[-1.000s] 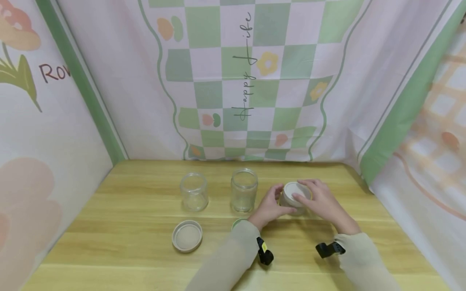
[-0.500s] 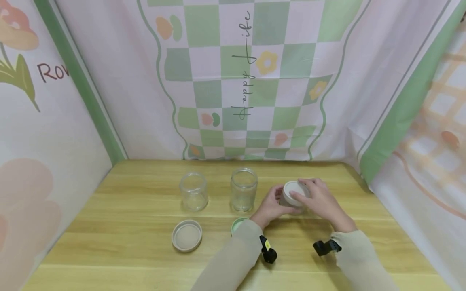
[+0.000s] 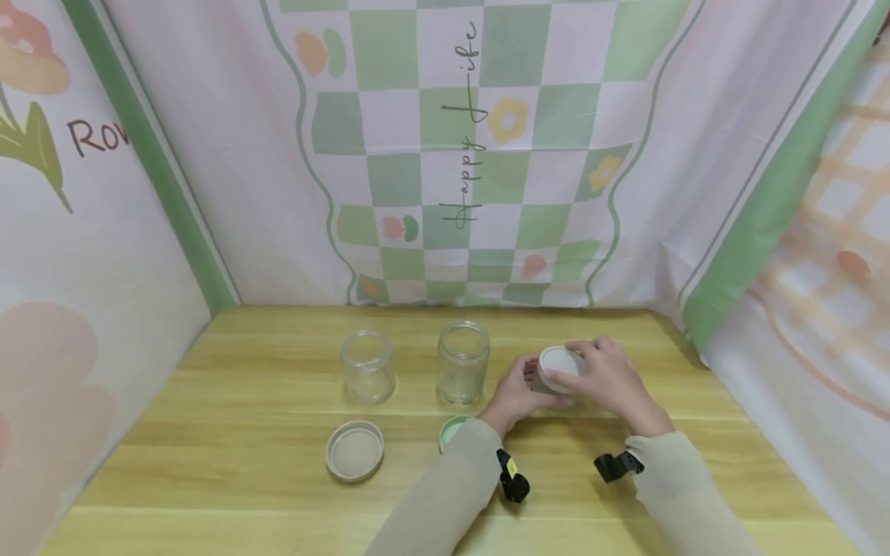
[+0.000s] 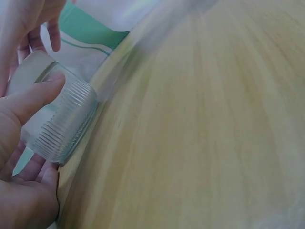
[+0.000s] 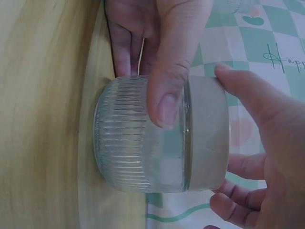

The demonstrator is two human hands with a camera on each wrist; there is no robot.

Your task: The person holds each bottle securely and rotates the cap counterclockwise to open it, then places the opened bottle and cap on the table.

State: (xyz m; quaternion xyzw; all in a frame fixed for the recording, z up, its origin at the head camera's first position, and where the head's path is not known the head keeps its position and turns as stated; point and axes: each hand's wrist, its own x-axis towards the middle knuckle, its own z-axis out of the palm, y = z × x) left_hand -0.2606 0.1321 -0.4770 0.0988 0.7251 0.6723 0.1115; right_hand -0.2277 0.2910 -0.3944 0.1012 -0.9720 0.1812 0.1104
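Bright even light, soft shadows, left wrist view motion-blurred, head view edges bowed

Two open glass jars (image 3: 368,364) (image 3: 463,361) stand side by side; a beige lid (image 3: 354,450) lies nearer, perhaps upturned

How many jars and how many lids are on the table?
Jars: 3, namely the left open jar, the middle open jar and the ribbed jar in both hands.
Lids: 3, namely the beige lid, the green lid and the white lid on the ribbed jar.
Total: 6
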